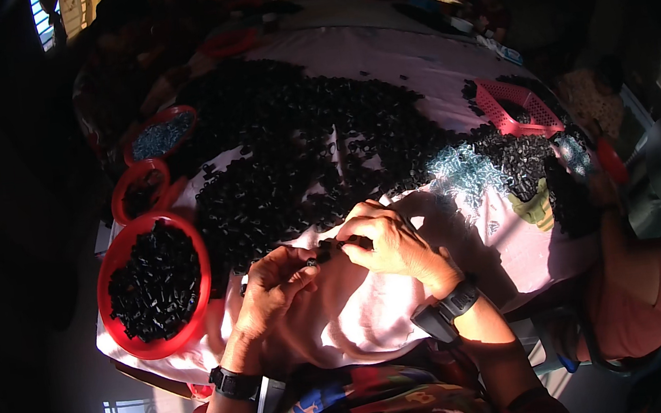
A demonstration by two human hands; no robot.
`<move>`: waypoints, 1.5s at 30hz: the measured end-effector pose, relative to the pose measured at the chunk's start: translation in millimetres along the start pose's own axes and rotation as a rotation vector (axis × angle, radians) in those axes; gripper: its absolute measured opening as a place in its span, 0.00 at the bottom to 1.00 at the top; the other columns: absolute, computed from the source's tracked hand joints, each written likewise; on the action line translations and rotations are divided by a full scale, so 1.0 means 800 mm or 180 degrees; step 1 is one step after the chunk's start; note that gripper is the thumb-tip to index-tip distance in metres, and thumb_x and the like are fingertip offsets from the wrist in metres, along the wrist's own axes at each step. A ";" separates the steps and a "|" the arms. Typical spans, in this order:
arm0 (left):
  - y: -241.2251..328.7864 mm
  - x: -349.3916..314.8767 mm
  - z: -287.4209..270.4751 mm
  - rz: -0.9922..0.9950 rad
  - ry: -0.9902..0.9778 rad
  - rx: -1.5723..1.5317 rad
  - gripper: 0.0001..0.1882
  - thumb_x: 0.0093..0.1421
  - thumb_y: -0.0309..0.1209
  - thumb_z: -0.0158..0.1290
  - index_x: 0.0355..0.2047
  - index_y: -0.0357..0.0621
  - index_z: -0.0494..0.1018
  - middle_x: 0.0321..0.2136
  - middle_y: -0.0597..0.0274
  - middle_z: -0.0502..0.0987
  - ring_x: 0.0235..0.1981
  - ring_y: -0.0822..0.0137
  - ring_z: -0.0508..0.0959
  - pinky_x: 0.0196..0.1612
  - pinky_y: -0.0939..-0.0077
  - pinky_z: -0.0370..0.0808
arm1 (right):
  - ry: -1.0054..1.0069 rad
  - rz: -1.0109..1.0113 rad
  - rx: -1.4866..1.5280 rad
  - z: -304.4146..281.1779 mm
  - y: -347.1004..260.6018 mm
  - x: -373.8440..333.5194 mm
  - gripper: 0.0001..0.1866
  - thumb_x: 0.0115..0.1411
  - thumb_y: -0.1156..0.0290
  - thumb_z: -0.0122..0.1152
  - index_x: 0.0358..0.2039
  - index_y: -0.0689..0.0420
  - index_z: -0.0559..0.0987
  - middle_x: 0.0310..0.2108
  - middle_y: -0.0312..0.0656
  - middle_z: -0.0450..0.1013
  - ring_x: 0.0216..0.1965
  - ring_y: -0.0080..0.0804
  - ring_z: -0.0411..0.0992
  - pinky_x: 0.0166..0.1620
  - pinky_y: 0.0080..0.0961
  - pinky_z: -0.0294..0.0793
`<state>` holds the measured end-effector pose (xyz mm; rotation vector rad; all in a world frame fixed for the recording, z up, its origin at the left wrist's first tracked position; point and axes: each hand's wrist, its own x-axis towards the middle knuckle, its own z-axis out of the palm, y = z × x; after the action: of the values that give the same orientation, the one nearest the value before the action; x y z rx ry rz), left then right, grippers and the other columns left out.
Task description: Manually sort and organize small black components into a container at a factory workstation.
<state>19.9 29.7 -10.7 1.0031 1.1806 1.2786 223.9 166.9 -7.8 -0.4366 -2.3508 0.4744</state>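
My left hand (pixel 273 288) and my right hand (pixel 388 242) meet over the cloth at the table's near edge. Pinched in the left fingertips is a small black plastic piece (pixel 321 254), its exact kind too small to make out. The right fingers are closed around another small black piece (pixel 361 242), partly hidden by the fingers; whether the two pieces touch I cannot tell. Just beyond my hands spreads a large heap of similar black pieces (pixel 277 164). On the left stands a red basin (pixel 205 261) filled with longer black pieces.
Two smaller red bowls, one with thin bluish pieces (pixel 163 136), one with dark pieces (pixel 143 192), stand behind the basin. At right lie pale blue pieces (pixel 469 173) and a pink perforated basket (pixel 519 107). A person's arm (pixel 617 255) is at the right edge; others sit around the table.
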 end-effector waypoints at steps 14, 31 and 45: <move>-0.010 0.002 0.015 0.0323 -0.0175 -0.0415 0.11 0.63 0.23 0.60 0.45 0.38 0.75 0.35 0.65 0.80 0.33 0.76 0.79 0.37 0.82 0.74 | -0.0340 0.0915 0.1874 -0.007 -0.037 0.002 0.06 0.58 0.76 0.66 0.35 0.62 0.81 0.27 0.36 0.79 0.31 0.19 0.77 0.37 0.20 0.77; -0.013 0.000 0.021 0.0413 0.0190 0.0408 0.09 0.62 0.23 0.63 0.41 0.37 0.77 0.30 0.66 0.81 0.29 0.79 0.77 0.35 0.83 0.76 | -0.0310 0.0698 0.1390 -0.005 -0.041 0.006 0.03 0.55 0.76 0.65 0.30 0.60 0.79 0.23 0.39 0.78 0.26 0.25 0.78 0.33 0.23 0.77; -0.004 -0.006 0.030 0.0473 0.0550 0.1091 0.09 0.59 0.22 0.64 0.39 0.33 0.79 0.25 0.63 0.82 0.25 0.80 0.77 0.30 0.82 0.75 | -0.0247 0.0504 0.1048 0.009 -0.034 -0.001 0.03 0.53 0.79 0.67 0.29 0.60 0.80 0.23 0.36 0.75 0.23 0.21 0.73 0.28 0.21 0.71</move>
<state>44.5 26.4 -9.8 1.2673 1.5176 1.3259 214.9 141.5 -1.2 -0.4551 -2.2629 0.9511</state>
